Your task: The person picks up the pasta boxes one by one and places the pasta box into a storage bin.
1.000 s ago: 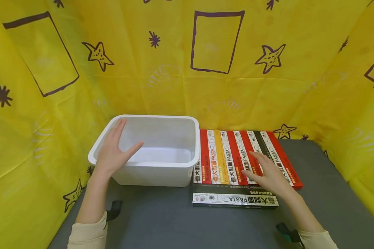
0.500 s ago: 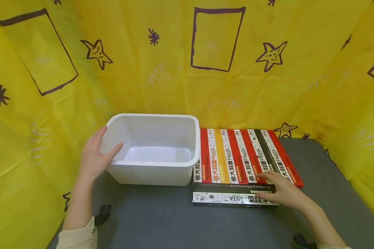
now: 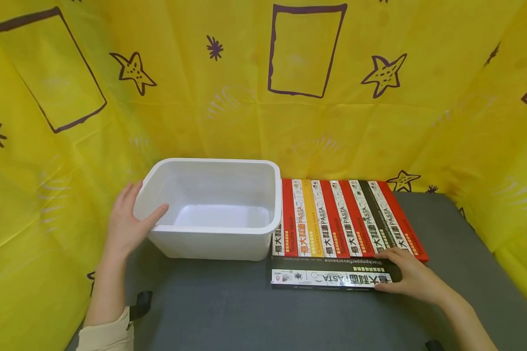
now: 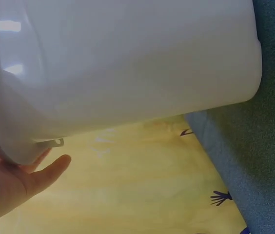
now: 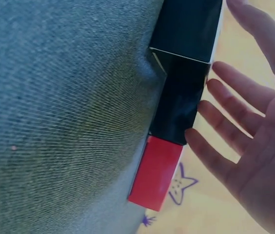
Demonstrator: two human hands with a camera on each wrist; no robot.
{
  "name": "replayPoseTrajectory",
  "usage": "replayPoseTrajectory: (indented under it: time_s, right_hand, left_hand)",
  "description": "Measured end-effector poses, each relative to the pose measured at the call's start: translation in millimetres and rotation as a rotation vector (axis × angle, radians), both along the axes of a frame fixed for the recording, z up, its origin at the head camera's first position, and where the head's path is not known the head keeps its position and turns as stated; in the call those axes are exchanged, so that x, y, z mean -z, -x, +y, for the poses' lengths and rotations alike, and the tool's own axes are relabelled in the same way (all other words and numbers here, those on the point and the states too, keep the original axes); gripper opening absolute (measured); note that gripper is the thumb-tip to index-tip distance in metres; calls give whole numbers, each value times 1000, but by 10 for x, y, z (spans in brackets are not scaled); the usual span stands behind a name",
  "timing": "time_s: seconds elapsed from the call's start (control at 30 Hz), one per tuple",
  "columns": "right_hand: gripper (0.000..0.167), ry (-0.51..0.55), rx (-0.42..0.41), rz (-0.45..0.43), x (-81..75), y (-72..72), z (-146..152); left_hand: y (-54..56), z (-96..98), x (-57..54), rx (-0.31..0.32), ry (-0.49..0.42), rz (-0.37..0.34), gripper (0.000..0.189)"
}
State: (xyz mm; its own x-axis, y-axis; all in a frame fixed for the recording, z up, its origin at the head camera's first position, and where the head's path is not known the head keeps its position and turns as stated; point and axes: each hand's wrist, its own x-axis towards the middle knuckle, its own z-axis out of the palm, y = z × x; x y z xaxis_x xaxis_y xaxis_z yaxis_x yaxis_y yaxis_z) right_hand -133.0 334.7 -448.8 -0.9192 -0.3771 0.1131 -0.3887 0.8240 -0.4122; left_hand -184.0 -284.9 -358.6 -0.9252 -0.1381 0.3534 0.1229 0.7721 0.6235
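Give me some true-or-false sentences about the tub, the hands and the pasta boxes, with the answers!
1. The left hand is at the white tub. True.
2. The right hand is at an end of the front black box. True.
3. The front black box is inside the tub. False: it lies on the grey table.
4. All the boxes point the same way. False: the front one lies crosswise to the row of pasta boxes behind it.

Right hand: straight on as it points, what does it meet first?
Most likely the black box: its right end lies at the right hand; whether they touch is unclear.
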Motion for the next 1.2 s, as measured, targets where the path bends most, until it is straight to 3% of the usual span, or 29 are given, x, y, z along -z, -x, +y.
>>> replayPoseTrajectory:
  time_s: [0.27, 0.9, 1.2]
  right_hand:
    - [64, -3, -21, 50, 39, -22, -3]
    - [78, 32, -26, -60, 168, -78, 1]
    - [78, 37, -73, -2, 250, -24, 6]
  left_hand:
    - [-7, -35, -19, 9, 30, -131, 85]
    - [6, -42, 0, 20, 5, -153, 82]
    - [-7, -49, 20, 16, -12, -132, 79]
